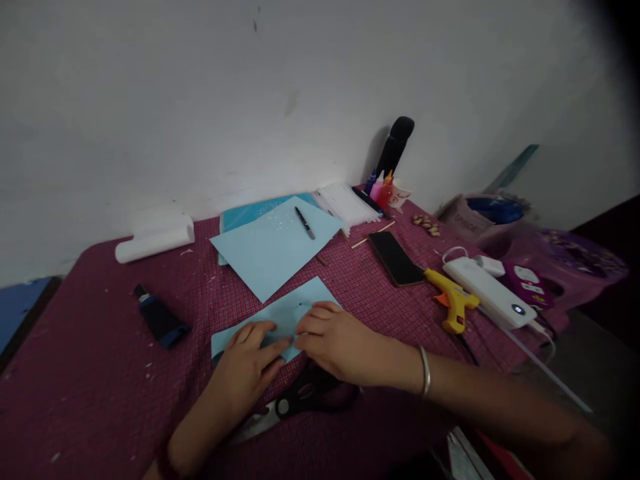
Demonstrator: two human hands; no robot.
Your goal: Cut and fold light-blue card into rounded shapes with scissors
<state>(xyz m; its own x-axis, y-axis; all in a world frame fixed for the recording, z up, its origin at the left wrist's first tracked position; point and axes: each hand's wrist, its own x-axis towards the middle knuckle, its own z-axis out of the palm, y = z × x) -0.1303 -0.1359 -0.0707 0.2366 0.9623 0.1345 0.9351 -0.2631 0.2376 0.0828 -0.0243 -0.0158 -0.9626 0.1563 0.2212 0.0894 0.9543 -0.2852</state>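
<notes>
Paper (284, 319): light blue, lying on the table (110, 400), between its left and right edges and well in from the far edge. Long axis runs left to right, slanted so that the right end sits nearer the far edge.

Hands: both on the paper, so neither is nearer. Left hand (244, 363) covers the left part of the near long side, fingers spread and resting on the surface, not clenched. Right hand (333, 340) lies across the right part, fingers bent, tips down on the paper; whether they pinch it cannot be told. The fingertips of the two hands almost meet near mid-length, by the near long side.

Scissors (283, 407): on the near side of the paper, handles toward the table's right edge and just below the right hand, blades toward the left edge, partly behind the left forearm. Contact between handles and right hand cannot be determined.

Sheet (270, 250): beyond the paper, toward the far edge, bearing a pen (305, 223).
</notes>
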